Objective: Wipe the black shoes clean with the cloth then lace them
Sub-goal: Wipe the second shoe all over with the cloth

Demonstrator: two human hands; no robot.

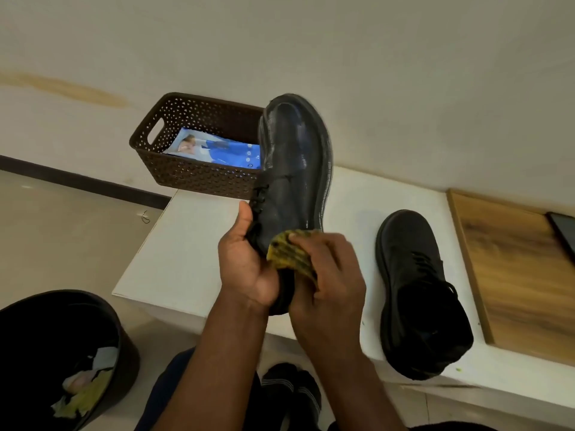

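My left hand grips a black lace-up shoe by its ankle end and holds it above the white table, toe pointing away. The shoe's upper looks wet and shiny. My right hand presses a crumpled yellow-green cloth against the shoe's side near the heel. The second black shoe stands on the table to the right, laces through its eyelets, nothing touching it.
A brown perforated basket holding a blue packet sits at the table's far left corner. A dark bin with scraps stands on the floor at lower left. A wooden board and a dark phone lie at right.
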